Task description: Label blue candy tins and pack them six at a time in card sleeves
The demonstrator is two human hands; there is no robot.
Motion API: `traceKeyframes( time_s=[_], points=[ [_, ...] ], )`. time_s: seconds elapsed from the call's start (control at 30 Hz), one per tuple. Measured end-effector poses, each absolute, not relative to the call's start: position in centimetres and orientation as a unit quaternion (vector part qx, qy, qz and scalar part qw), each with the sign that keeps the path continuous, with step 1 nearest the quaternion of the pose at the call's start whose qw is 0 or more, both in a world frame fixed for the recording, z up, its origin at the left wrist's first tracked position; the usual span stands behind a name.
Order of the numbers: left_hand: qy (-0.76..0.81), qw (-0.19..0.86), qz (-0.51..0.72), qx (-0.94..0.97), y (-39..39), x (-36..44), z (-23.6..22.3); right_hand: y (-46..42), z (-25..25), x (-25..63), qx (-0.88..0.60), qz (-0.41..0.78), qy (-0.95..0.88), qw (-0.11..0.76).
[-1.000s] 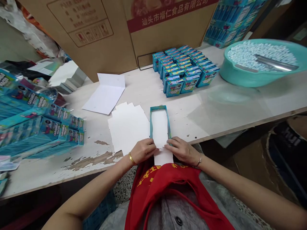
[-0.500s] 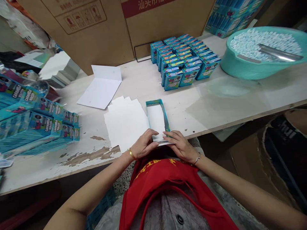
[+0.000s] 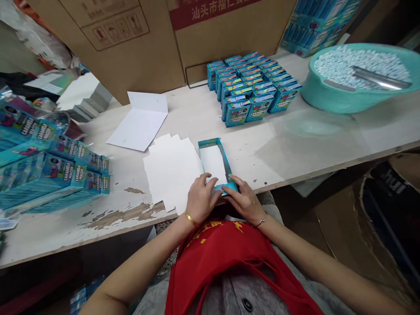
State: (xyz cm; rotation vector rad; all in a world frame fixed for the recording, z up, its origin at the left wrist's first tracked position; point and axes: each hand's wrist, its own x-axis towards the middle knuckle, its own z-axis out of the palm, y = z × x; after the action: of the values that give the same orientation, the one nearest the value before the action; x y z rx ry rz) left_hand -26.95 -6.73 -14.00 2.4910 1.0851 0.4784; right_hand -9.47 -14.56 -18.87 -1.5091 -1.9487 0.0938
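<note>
At the table's front edge lies a shallow blue cardboard tray with a white inside and raised walls. My left hand grips its near left corner, fingers bent over the near wall. On the near right corner, my right hand pinches the tray, thumb and fingers at the wall. The near wall stands up between both hands, showing blue. Just left of the tray, flat white cut-out cardboard blanks lie on the table, partly behind my left hand.
Rows of small blue boxes stand farther back, before a large brown carton. Back right is a turquoise basin of pale candies with a metal scoop. Wrapped blue packs sit at left; a folded white card lies behind the blanks.
The tray's near end has been folded up, so a blue wall now shows where white card was. My left hand has turned, its fingers now reaching over that wall.
</note>
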Motion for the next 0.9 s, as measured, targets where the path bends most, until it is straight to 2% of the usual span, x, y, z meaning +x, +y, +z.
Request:
traceKeyframes(
  time_s=[0.07,0.13,0.27,0.37,0.53,0.67,0.73,0.83,0.9],
  points=[
    [0.335,0.114,0.162,0.921,-7.3,-27.4,-14.2,-14.4,-18.9,-9.6,-0.582,0.027,-0.75,0.314],
    [0.299,0.087,0.125,0.942,-7.8,-27.5,-14.4,-14.2,-18.7,-9.7,-0.586,0.033,-0.755,0.292],
    [0.278,0.096,0.045,0.955,-7.3,-26.3,-14.0,-13.7,-18.2,-9.8,-0.594,0.065,-0.758,0.26],
    [0.261,0.143,-0.03,0.954,-5.8,-25.1,-12.9,-13.5,-17.8,-9.6,-0.595,0.095,-0.757,0.254],
    [0.245,0.218,-0.161,0.931,-3.2,-23.5,-11.5,-13.3,-16.6,-9.2,-0.572,0.187,-0.733,0.317],
    [0.248,0.217,-0.206,0.921,-3.0,-23.5,-11.3,-12.4,-16.3,-9.3,-0.626,0.209,-0.658,0.363],
    [0.235,0.212,-0.199,0.928,-3.2,-24.0,-10.8,-11.5,-16.2,-9.4,-0.685,0.204,-0.618,0.326],
    [0.23,0.198,-0.146,0.942,-2.6,-24.5,-9.5,-9.9,-15.2,-9.5,-0.724,0.213,-0.627,0.191],
    [0.238,0.143,-0.072,0.958,-1.0,-24.2,-8.7,-9.1,-14.1,-9.6,-0.728,0.216,-0.639,0.123]
  ],
)
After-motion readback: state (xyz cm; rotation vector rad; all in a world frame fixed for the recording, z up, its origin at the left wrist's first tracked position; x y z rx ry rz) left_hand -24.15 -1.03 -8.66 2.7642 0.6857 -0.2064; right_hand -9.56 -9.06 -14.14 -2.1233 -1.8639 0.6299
